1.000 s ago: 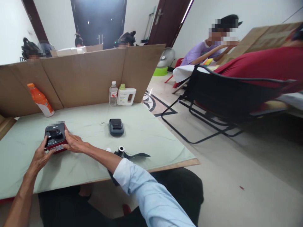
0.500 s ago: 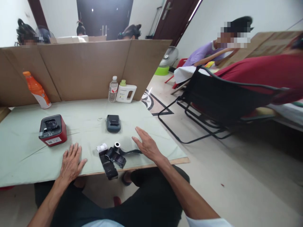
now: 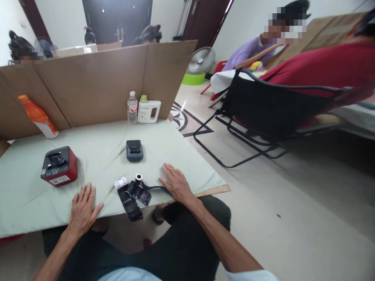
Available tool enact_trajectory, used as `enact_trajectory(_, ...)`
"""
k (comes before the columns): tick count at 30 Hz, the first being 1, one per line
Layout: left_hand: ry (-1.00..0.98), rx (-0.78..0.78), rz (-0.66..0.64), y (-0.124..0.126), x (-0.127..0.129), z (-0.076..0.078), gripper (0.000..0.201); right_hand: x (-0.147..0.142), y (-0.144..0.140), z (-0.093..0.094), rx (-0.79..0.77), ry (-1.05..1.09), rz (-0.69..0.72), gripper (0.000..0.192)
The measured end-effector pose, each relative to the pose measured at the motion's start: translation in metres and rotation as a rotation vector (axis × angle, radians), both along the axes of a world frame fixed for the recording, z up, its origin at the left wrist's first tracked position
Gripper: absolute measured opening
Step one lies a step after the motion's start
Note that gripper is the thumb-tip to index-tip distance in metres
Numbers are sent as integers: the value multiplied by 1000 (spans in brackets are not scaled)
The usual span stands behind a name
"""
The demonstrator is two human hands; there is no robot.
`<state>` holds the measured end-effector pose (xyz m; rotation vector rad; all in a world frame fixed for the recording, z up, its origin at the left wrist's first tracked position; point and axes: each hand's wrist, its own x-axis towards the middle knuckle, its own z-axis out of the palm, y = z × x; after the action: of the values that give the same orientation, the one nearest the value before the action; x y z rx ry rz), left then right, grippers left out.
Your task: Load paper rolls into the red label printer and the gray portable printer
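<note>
My left hand (image 3: 83,208) lies flat on the pale green cloth with fingers stretched out, holding nothing. Just beyond it stands a red and black box-shaped device (image 3: 60,166) with a dark strip on its top. My right hand (image 3: 177,183) rests on the cloth, fingers extended, beside the end of a thin dark strip (image 3: 156,188). Between my hands are rolls of black strip, one with a white roll end (image 3: 120,182) and another with a white core (image 3: 138,178). One black strip (image 3: 132,208) hangs over the table's front edge. Farther back sits a small dark grey device (image 3: 134,150).
A cardboard screen (image 3: 99,86) closes off the table's back. Before it stand an orange bottle (image 3: 39,117), a clear bottle (image 3: 132,108) and a white jug (image 3: 149,111). To the right are a black folding chair (image 3: 272,105), a fan (image 3: 201,61) and people seated nearby.
My right hand has come down onto the cloth from slightly above it. My left hand stays flat in place. The whole view has shifted and tilted slightly.
</note>
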<state>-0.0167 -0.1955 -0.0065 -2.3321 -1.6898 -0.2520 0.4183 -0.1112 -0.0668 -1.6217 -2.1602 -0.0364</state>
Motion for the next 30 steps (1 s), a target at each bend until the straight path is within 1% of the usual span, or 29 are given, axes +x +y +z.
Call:
enact_trajectory(4,-8,-10,-3,-1,1,2,66,-2,-9,3,-49,-51,-30,60)
enact_trajectory(9,-14,-40,-28,-3,2,5,69,3,-19,4,-71,-66,-45,62)
enact_trajectory(13,-2,-45,-47,-5,-1,6,73,9,-28,2,-79,-54,-39,61)
enact_trajectory(16,14,-25,-87,-2,1,9,78,15,-28,5,-79,-2,-25,59)
enact_trajectory(18,22,-31,-136,3,7,11,80,19,-22,11,-76,75,-18,58)
enact_trajectory(21,28,-64,-207,7,24,11,81,20,-7,24,-64,223,-17,58)
enact_trajectory(24,18,-92,-257,4,41,6,83,13,13,36,-76,328,1,60)
enact_trajectory(26,-8,-120,-287,0,45,5,81,4,26,41,-115,370,27,62)
enact_trajectory(28,-63,-157,-306,1,43,10,72,-6,41,46,-171,416,54,67)
enact_trajectory(30,-140,-178,-295,12,40,22,60,-16,58,50,-235,484,77,74)
